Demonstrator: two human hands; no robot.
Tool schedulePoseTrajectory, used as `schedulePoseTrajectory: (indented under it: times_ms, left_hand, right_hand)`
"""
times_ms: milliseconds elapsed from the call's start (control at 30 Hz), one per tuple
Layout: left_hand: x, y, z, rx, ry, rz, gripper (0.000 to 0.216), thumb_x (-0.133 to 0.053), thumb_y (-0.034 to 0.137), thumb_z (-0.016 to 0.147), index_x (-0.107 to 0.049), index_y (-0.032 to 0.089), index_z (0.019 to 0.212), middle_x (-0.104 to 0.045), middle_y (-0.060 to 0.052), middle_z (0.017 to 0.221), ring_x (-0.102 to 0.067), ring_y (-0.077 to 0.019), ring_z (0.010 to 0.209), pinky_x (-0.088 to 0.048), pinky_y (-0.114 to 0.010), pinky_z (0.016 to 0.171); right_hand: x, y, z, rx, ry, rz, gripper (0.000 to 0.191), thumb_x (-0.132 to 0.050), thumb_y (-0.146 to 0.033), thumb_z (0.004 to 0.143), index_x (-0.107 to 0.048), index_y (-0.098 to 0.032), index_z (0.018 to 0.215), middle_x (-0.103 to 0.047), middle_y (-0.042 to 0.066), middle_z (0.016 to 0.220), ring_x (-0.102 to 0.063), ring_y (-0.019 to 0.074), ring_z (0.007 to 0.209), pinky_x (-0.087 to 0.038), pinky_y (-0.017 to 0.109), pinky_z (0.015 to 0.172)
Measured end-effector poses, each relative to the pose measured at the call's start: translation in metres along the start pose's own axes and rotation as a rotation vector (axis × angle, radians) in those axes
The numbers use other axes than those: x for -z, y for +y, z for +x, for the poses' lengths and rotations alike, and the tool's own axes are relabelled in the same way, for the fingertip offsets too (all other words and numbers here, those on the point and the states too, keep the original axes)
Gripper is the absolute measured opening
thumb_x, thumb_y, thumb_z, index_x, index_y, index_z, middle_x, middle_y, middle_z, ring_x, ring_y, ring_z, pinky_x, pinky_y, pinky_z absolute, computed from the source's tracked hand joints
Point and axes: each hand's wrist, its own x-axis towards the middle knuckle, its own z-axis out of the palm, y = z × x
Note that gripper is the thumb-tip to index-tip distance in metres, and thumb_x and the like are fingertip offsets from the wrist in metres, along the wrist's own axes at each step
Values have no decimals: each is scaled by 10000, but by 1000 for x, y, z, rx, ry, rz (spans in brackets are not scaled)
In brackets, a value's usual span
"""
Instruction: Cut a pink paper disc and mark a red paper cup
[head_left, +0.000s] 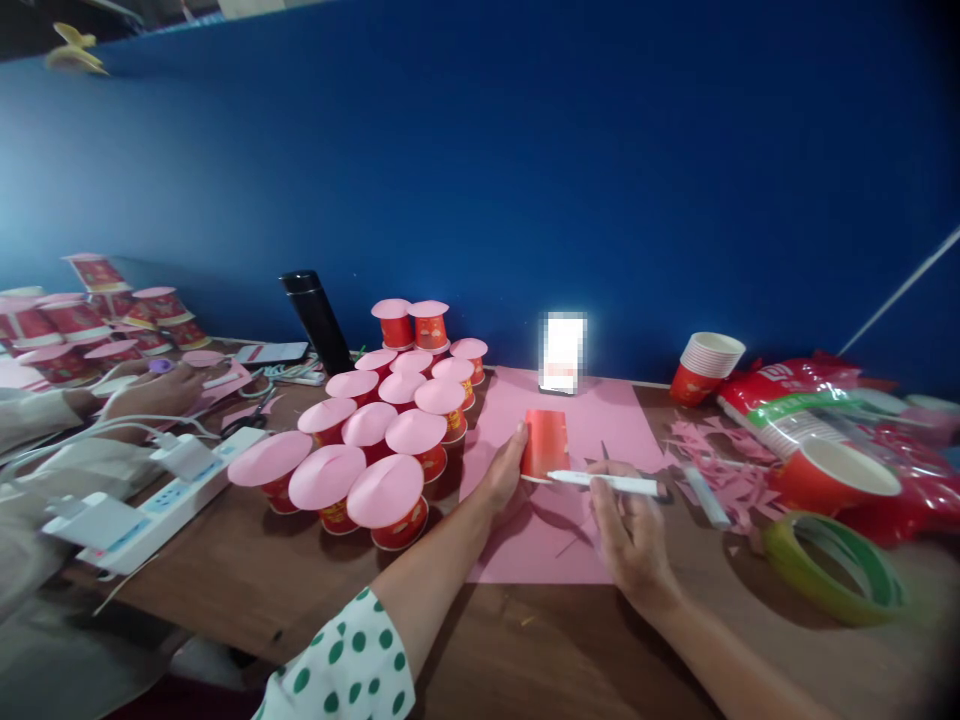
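My left hand (504, 474) grips a red paper cup (545, 443) standing upside down on a pink paper sheet (525, 545). My right hand (630, 525) holds a white pen (611, 483) level, its tip touching the foot of the cup. Both hands rest on the pink sheet in the middle of the brown table (315, 590).
Several red cups topped with pink discs (390, 440) stand in rows to the left. A white power strip (150, 495) and another person's hand (154, 392) are at far left. A black flask (319, 322), a lit phone (562, 352), stacked cups (705, 365), pink scraps (712, 455), a red bag (825, 410) and green tape (836, 565) lie around.
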Motion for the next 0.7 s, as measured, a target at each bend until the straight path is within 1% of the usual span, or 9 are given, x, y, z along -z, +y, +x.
schedulePoseTrajectory:
  times_ms: [100, 233, 367, 567, 700]
  left_hand:
    - [1, -1, 1, 1, -2, 2, 504, -491, 504, 862, -618, 83, 1107, -695, -145, 948, -647, -234, 922, -483, -332, 855]
    - [0, -1, 0, -9, -7, 3, 491, -505, 503, 855, -632, 84, 1075, -698, -139, 931, -649, -233, 913, -481, -327, 853]
    - [1, 0, 0, -10, -15, 5, 499, -491, 500, 864, -622, 79, 1097, -696, -139, 932, -648, -232, 911, -482, -325, 847]
    - [3, -2, 1, -5, -26, -1, 528, -509, 520, 848, -614, 81, 1121, -695, -141, 936, -653, -225, 895, -483, -318, 844]
    - [1, -1, 0, -2, -6, -3, 497, -492, 497, 865, -622, 83, 1107, -694, -137, 944, -648, -224, 909, -484, -308, 841]
  right_hand:
    - [0, 0, 0, -4, 11, 4, 204, -417, -300, 943, -580, -186, 893, -533, 20, 671, -497, 158, 560, -419, 303, 566]
    - [-1, 1, 0, 4, 14, -15, 194, -431, -305, 939, -583, -185, 922, -517, 11, 653, -510, 165, 582, -428, 318, 604]
    - [0, 1, 0, 7, 16, -12, 196, -422, -296, 941, -574, -191, 878, -542, 18, 690, -498, 151, 574, -420, 308, 599]
    - [0, 2, -2, -9, 6, -7, 171, -437, -292, 935, -571, -187, 941, -529, 6, 660, -525, 163, 599, -431, 316, 623]
    - [0, 0, 0, 3, 21, -5, 178, -420, -284, 938, -565, -198, 877, -536, 9, 676, -498, 144, 559, -424, 290, 571]
